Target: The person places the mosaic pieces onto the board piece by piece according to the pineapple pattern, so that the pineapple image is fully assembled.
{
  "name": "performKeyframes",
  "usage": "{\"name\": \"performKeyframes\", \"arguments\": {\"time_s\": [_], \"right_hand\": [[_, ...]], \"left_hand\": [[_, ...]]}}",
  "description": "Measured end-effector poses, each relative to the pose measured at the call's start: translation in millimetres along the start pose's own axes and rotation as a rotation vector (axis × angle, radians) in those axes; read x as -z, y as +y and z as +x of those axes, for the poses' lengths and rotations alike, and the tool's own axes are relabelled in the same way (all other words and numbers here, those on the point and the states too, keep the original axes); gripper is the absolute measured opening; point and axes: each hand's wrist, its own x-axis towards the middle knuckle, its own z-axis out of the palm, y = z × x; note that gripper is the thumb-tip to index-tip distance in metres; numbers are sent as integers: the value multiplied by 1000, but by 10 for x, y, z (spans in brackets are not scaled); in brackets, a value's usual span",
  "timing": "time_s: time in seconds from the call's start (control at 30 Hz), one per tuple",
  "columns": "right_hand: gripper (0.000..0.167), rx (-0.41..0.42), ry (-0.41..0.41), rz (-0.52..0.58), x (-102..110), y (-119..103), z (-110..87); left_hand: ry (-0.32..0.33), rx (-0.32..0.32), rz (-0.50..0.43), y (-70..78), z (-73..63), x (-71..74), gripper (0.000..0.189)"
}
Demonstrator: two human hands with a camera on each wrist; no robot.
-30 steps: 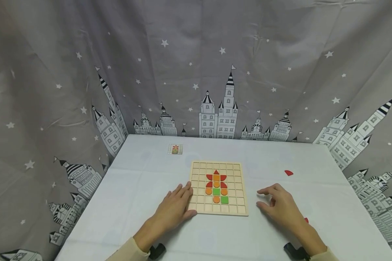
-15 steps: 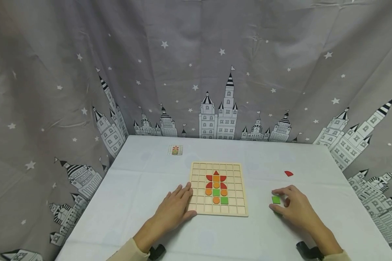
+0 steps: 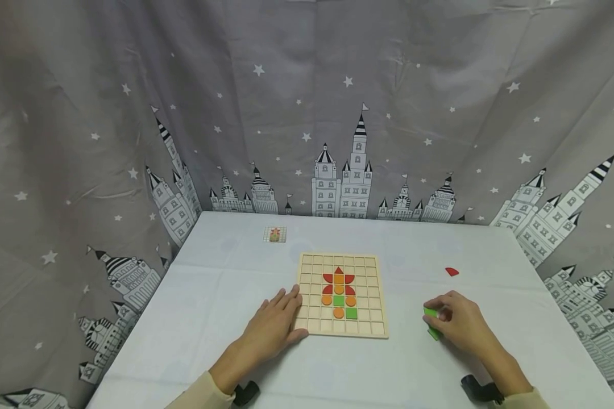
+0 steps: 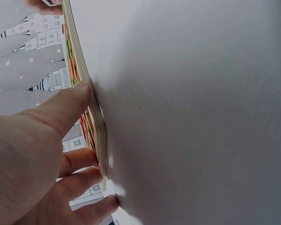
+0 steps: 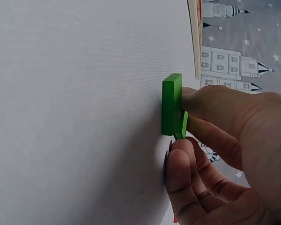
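My left hand (image 3: 272,322) rests along the left edge of a wooden grid board (image 3: 312,326), its thumb at the near left corner. On the board lie red pieces (image 3: 349,279), orange discs (image 3: 339,313), an orange square (image 3: 339,279) and two green squares (image 3: 351,313). Right of the board, my right hand (image 3: 463,322) pinches a green square tile (image 3: 430,312) between thumb and index finger. Just below the thumb lies a second green tile (image 3: 434,334), which shows in front of the pinched one in the right wrist view.
A red quarter-circle piece (image 3: 452,272) lies beyond my right hand. A small pattern card (image 3: 274,234) lies at the back left of the white-covered table (image 3: 220,284). Behind the table hangs a grey curtain (image 3: 286,85) printed with castles.
My right hand has moved right, away from the board, to the green tiles. Its thumb and index finger have come together on one of them. My left hand has stayed still.
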Motion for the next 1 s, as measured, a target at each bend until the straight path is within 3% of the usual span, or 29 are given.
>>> {"name": "performKeyframes", "arguments": {"time_s": [0.2,0.63,1.0], "right_hand": [[26,2,0,3,-19,-25,5],[23,112,85,63,-25,-182,89],[21,198,59,118,-124,-431,187]], "left_hand": [[-1,-2,-3,1,-10,-2,82],[-10,0,6,0,20,26,83],[-10,-7,-4,-1,-4,16,83]]}}
